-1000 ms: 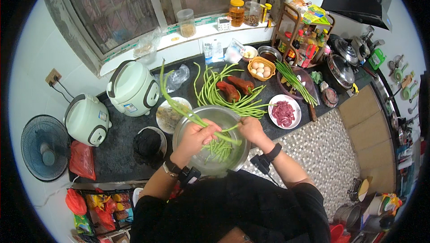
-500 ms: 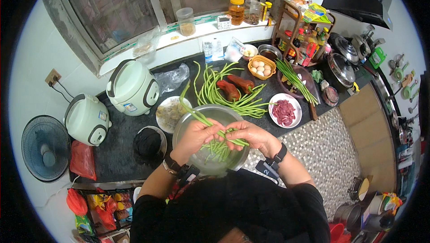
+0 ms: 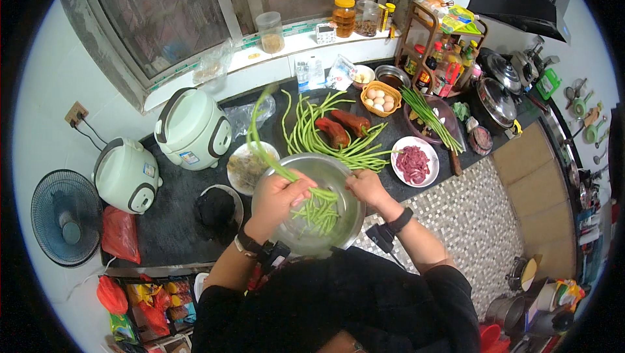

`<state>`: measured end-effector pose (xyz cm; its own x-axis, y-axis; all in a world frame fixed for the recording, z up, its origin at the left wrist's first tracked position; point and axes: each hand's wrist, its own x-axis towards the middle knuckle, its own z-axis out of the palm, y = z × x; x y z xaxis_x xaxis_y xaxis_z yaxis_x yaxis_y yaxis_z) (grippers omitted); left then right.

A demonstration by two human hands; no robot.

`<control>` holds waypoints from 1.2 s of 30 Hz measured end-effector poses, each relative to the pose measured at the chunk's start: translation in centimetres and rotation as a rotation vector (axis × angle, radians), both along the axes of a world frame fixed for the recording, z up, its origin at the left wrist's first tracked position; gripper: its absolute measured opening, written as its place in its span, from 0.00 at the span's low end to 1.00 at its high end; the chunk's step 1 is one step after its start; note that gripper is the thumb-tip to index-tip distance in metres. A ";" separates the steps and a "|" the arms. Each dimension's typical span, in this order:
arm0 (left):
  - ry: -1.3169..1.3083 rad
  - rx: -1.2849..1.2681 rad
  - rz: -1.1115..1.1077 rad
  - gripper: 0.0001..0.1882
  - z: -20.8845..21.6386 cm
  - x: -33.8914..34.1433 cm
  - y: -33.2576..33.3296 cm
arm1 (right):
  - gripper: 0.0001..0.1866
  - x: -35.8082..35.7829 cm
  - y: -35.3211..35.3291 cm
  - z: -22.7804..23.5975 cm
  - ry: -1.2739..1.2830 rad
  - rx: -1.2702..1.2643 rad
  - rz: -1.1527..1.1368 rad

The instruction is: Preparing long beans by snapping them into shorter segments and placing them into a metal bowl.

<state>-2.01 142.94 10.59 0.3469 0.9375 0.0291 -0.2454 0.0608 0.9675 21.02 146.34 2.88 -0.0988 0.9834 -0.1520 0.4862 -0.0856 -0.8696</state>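
Note:
My left hand (image 3: 282, 195) is closed around a bunch of long green beans (image 3: 265, 156) above the left side of a metal bowl (image 3: 352, 224). The beans' long ends stick out up and away past the far rim, and their short ends point into the bowl. Cut or snapped bean pieces (image 3: 320, 220) lie in the bowl. At the bowl's right rim is my right hand (image 3: 368, 188), fingers curled closed; whether they pinch a bean piece or the rim is hidden. Beyond the bowl lies a pile of whole long beans (image 3: 296, 122) with two dark red peppers (image 3: 333, 133).
Right of the bowl are a plate of sliced raw meat (image 3: 413, 162), an egg basket (image 3: 380, 99), green stalks (image 3: 433, 118) and a knife handle (image 3: 456, 163). On the left stand two rice cookers (image 3: 193, 128), a plate (image 3: 237, 187), a dark-filled bowl (image 3: 239, 213) and a fan (image 3: 67, 216).
My hands have moved apart: the right one went from the beans to the bowl's right rim. The bunch in my left hand has swung more upright, its short ends lower.

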 end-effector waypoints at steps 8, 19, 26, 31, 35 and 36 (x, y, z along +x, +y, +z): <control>-0.060 -0.217 -0.027 0.09 0.1 0.3 0.4 | 0.08 -2.1 -1.5 6.8 0.870 -0.504 0.177; -0.205 -0.298 0.034 0.10 -1.3 -0.8 1.1 | 0.08 -1.2 -2.3 6.9 0.709 -0.539 0.399; 0.059 -0.034 0.091 0.07 -0.4 -0.4 0.4 | 0.08 -1.4 -1.3 4.7 0.429 -0.332 0.273; 0.144 0.019 0.008 0.06 1.1 0.5 -0.7 | 0.09 -1.8 0.0 1.6 -0.074 0.082 0.078; -0.114 -0.047 0.027 0.07 1.6 -1.0 0.3 | 0.08 -0.1 0.2 1.6 0.530 -0.353 0.032; -0.205 -0.110 -0.024 0.07 1.3 -1.1 0.4 | 0.08 -0.4 -0.1 2.5 0.530 -0.357 0.039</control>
<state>-3.16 143.33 11.88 0.3661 0.9306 -0.0008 -0.4334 0.1713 0.8848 20.65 146.29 5.41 -0.2855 0.8754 -0.3901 0.0067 -0.4052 -0.9142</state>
